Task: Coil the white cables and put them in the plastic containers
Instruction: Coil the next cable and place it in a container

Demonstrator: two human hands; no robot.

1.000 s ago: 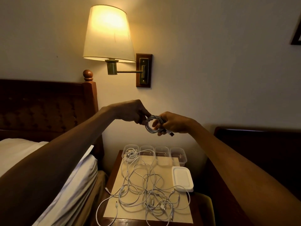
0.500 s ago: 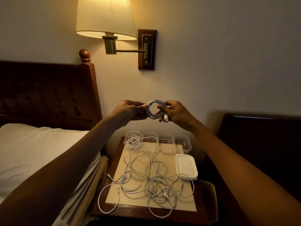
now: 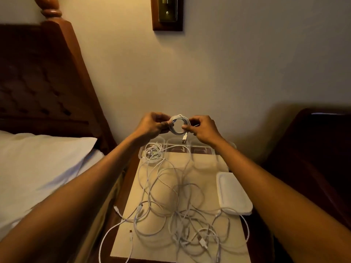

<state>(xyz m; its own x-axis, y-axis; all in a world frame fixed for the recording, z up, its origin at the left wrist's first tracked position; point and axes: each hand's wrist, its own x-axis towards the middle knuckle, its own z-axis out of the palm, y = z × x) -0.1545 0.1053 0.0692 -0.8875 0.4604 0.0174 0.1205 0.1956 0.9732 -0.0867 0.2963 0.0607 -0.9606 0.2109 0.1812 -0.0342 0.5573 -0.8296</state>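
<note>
The person's left hand (image 3: 152, 124) and right hand (image 3: 205, 128) have come down from up by the wall lamp, where they were a second ago, and now hold the finished ring of white cable (image 3: 179, 124) low, just above the row of clear plastic containers (image 3: 201, 149) at the back of the dark wooden nightstand (image 3: 131, 173). The ring has turned to face me flat-on, and its silver-tipped plug (image 3: 184, 139) hangs free off the lower edge, over the second tub from the left. I take it the winding is over and the drop into a tub comes next.

The left hand pinches the ring's left side between thumb and curled fingers. The right hand pinches the right side with thumb and forefinger, the other fingers folded in behind.

The leftmost container (image 3: 162, 139) already has a small coil in it (though a strand from it seems to trail out onto the mat). The other tubs I can see look empty. Most of the job is still ahead: a loose tangle of white cables (image 3: 176, 205) sprawls over the beige mat (image 3: 205, 168), one end drooping off the near edge. A white rounded-rectangle plastic lid (image 3: 233, 194) sits on the mat's right side, apart from the tubs.

I can read no brand, label or writing anywhere in this dim light.
</note>
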